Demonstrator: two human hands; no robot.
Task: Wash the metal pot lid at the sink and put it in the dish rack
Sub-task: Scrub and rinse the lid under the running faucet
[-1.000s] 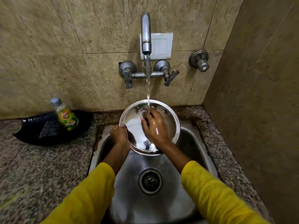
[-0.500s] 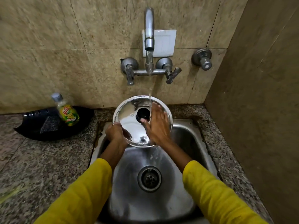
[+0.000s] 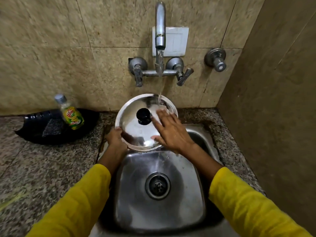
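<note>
So we're mid-rinse: left hand pinches the lid rim at 7 o'clock, right hand spread flat rubbing it under the tap. Next, probably the rack, which isn't in view.

Two bare hands, left hand, right hand, long yellow sleeves, seemingly matte fabric

Home kitchen: steel sink, wall tap, dish soap bottle.
</note>
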